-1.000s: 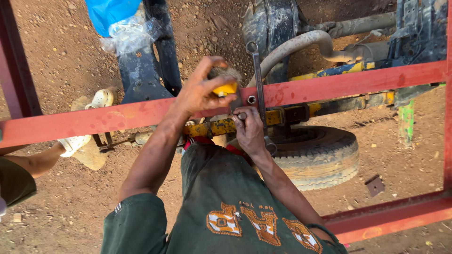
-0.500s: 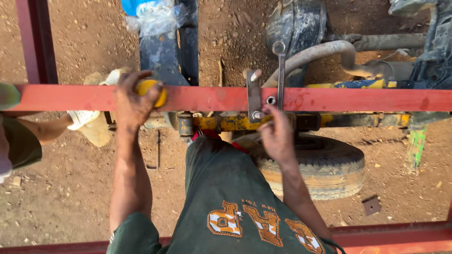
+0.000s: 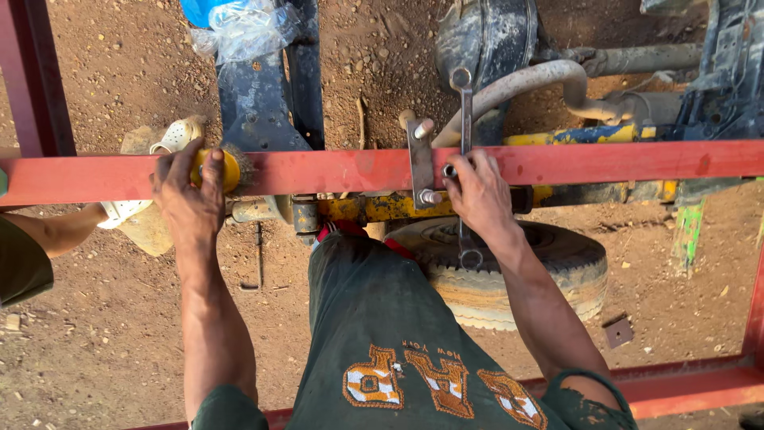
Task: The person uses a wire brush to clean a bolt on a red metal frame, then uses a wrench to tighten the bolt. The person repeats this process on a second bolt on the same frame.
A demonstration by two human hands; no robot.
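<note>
Seen from overhead: red dirt ground (image 3: 95, 334) beneath a red steel frame, its crossbar (image 3: 350, 170) running level from left to right. Below the bar, a worn tyre (image 3: 509, 275) lying flat on the dirt, next to a yellow axle part (image 3: 374, 209). Above it, a grey hose (image 3: 525, 84) curving toward dark machinery. Near the top, a clear plastic bag (image 3: 251, 30) with something blue inside. At the bar's middle, a small metal bracket (image 3: 419, 163) bolted on upright. Right hand (image 3: 477, 195), grip closed around a long spanner (image 3: 464, 111) standing upright across the bar, ring end above, other end below by the tyre. Left hand (image 3: 191, 195), grip clamped on a yellow wire brush (image 3: 229, 169), bristles pressed against the bar's face. Farther left, another person's arm (image 3: 56, 231) at the frame edge.
</note>
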